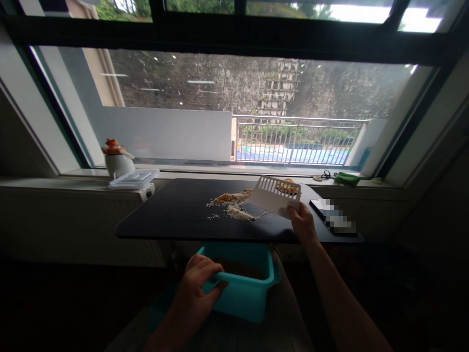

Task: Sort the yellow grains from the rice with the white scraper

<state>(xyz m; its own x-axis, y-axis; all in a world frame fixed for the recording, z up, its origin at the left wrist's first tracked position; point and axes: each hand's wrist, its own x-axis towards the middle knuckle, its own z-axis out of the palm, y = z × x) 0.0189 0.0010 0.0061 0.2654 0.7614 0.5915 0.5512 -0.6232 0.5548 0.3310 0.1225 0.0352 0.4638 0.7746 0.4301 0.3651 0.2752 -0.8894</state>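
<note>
My right hand [303, 224] grips a pale slotted scoop [273, 198], held tilted over the dark table [176, 210]. Through its slots show some orange and dark bits. Left of the scoop, loose white grains [240, 213] and orange-brown kernels [229, 197] lie scattered on the tabletop. Below the table's near edge, my left hand [201, 278] is closed on the rim of a turquoise plastic tub [242, 296]. Brown granular stuff [240, 268] fills part of the tub, which sits at my lap.
A phone-like flat object [331, 216], partly blurred, lies at the table's right end. On the windowsill stand a white pot with an orange top [119, 164], a clear plastic lid [134, 179], black scissors [326, 174] and a green packet [347, 179]. A radiator [80, 222] is beneath the sill.
</note>
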